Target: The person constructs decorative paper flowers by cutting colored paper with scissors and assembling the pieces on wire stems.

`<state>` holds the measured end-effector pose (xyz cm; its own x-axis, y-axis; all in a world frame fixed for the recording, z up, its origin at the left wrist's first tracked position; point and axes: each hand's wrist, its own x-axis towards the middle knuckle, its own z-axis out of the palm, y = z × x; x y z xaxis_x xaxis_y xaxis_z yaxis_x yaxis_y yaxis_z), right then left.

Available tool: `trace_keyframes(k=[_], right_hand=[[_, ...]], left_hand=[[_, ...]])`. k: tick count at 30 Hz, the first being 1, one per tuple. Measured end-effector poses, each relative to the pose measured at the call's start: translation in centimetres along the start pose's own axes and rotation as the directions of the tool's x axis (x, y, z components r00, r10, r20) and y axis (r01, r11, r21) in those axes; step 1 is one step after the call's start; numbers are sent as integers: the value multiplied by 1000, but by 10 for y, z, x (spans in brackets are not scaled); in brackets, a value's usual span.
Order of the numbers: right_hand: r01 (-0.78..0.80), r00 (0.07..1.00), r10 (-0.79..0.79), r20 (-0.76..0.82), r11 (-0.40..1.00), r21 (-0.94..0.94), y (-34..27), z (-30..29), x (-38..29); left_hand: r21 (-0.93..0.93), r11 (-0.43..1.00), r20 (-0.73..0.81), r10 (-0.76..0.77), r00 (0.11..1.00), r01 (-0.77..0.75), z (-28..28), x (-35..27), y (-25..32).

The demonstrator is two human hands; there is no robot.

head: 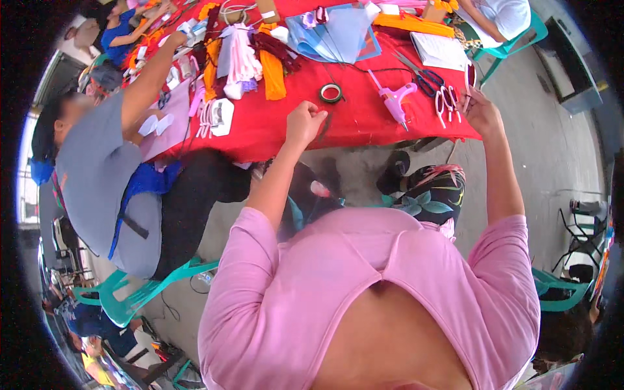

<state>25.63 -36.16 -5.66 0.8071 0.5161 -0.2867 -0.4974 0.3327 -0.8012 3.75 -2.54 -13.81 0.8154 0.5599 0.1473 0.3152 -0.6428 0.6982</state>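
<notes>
My right hand (481, 114) pinches a narrow looped piece (470, 78) with a pale pink rim and a dark red middle, at the right edge of the red-covered table (356, 122). Beside that hand lie several similar pale looped pieces (447, 103). My left hand (303, 126) is above the table's front edge, fingers curled in, with nothing visible in them. A roll of dark green tape (331, 93) lies just beyond it. Between my hands rests a pink hot glue gun (397, 101), nozzle towards me. Scissors with dark handles (428, 82) lie behind the looped pieces.
Bundles of orange (273, 78) and pale pink fuzzy stems (241, 58), blue translucent sheets (336, 34) and white paper (438, 50) cover the far side. A white punch-like device (222, 117) sits left. A seated co-worker (97, 156) reaches over the table at left; another person (497, 19) sits far right.
</notes>
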Motion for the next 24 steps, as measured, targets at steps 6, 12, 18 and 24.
trace_keyframes(k=[6,12,18,24], right_hand=[[30,999,-41,-24,928,-370,27,-21,6],[10,889,-456,-50,129,-992,59,-63,72],[434,703,-326,633,-508,-744,75,-15,78],[466,719,-229,656,-542,-699,95,-4,81]], left_hand=[[-49,999,52,4,999,-1,10,0,9],[-64,997,4,42,999,-41,9,-18,6],[-66,997,13,-30,999,31,-3,-38,-16],[-81,993,56,-85,995,89,-8,-47,-22]])
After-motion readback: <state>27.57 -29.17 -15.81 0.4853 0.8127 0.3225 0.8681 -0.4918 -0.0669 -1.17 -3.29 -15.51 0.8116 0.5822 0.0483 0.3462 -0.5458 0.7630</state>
